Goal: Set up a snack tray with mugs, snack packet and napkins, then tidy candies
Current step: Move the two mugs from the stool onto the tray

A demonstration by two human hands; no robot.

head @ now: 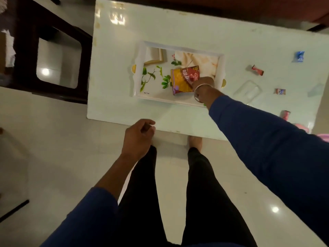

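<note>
A white rectangular tray (140,68) with a printed floral picture and gold handles lies on the white table (178,25). Inside it rests a yellow and maroon snack packet (181,79). My right hand (203,84), wearing bangles, grips the packet's right edge inside the tray. My left hand (138,138) hovers at the table's near edge, fingers curled, holding nothing. Several wrapped candies lie scattered at the right: a blue one (299,56), a red one (257,70), a small red-blue one (280,91) and a pink-red one (285,115).
A clear plastic container (248,91) sits right of the tray. A dark wooden chair (53,50) stands left of the table. My legs and bare foot (195,141) are at the table's near edge on a glossy tiled floor.
</note>
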